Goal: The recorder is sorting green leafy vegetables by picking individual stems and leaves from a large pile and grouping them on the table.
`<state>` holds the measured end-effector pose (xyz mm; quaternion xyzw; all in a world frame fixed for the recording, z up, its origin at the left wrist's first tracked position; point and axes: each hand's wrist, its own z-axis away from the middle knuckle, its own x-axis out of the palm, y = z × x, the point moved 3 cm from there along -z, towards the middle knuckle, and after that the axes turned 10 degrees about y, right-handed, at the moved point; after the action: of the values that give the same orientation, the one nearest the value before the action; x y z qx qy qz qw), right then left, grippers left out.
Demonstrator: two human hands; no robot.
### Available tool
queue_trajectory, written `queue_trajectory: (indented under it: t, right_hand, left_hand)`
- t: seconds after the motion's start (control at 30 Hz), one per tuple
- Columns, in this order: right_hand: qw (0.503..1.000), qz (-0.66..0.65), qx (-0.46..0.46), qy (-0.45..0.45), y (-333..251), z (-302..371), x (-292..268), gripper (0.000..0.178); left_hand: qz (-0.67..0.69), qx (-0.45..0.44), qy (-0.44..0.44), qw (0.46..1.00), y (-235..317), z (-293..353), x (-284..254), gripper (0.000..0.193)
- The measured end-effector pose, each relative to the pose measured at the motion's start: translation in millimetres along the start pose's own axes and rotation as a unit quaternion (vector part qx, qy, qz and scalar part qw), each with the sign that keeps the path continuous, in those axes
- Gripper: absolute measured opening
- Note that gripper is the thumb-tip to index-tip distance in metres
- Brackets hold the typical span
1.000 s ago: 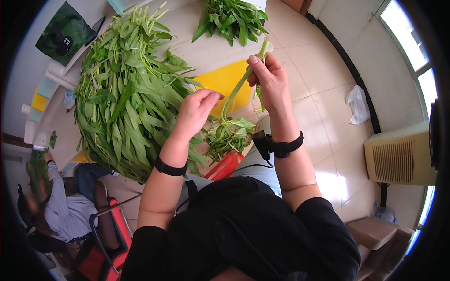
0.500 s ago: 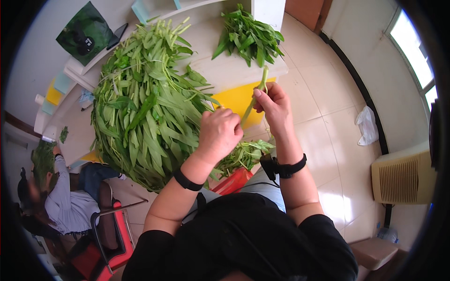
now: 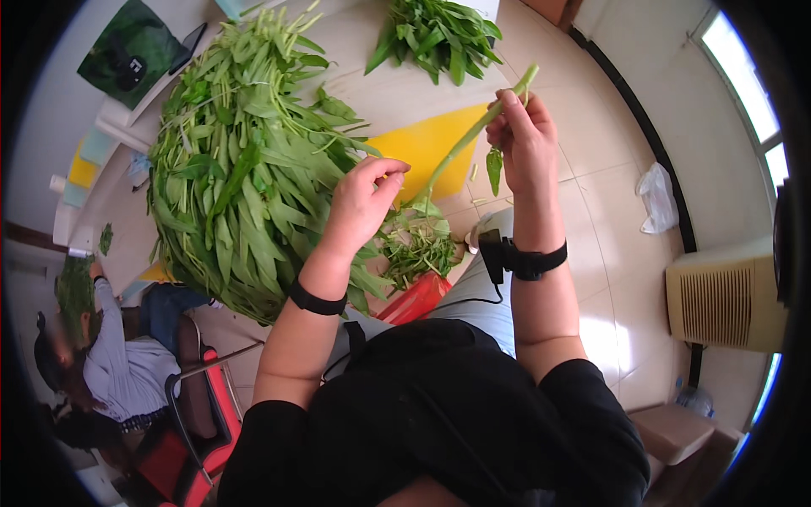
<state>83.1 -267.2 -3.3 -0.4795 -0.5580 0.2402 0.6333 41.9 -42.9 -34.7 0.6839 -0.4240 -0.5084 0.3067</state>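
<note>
My right hand [image 3: 522,139] is closed around the top of a long green stalk [image 3: 470,137], held up and slanting down to the left. My left hand [image 3: 363,203] pinches the leafy lower end of that stalk between thumb and fingers. Both wrists wear black bands. To the left lies a big heap of leafy greens [image 3: 245,169] on the table [image 3: 397,89]. A smaller pile of greens [image 3: 439,35] lies at the table's far end. Below my hands, torn leaves fill a red basin [image 3: 416,297].
A yellow board [image 3: 427,148] lies on the table under my hands. Another person [image 3: 118,363] sits at the lower left by a red chair [image 3: 182,414]. A white plastic bag [image 3: 663,198] and a beige boxy unit [image 3: 725,296] are on the tiled floor to the right.
My right hand has raised the stalk higher and farther right. My left hand has slid down to the stalk's leafy end. The view has shifted slightly.
</note>
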Motion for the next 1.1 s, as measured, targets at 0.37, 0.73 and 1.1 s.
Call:
queue_trajectory:
  t: [0.37, 0.73, 1.1]
  right_hand:
    - [0.999, -0.033, 0.04, -0.013, 4, 1, -1, 0.029]
    - [0.986, 0.089, 0.086, -0.116, 18, 16, 9, 0.04]
    - [0.954, 0.124, 0.175, -0.211, 37, 40, 1, 0.03]
  left_hand:
    - [0.11, -0.072, -0.133, 0.982, 7, -6, 13, 0.021]
    - [0.264, -0.144, -0.127, 0.945, 14, -14, 11, 0.02]
    - [0.366, -0.179, -0.035, 0.912, 15, -20, -2, 0.018]
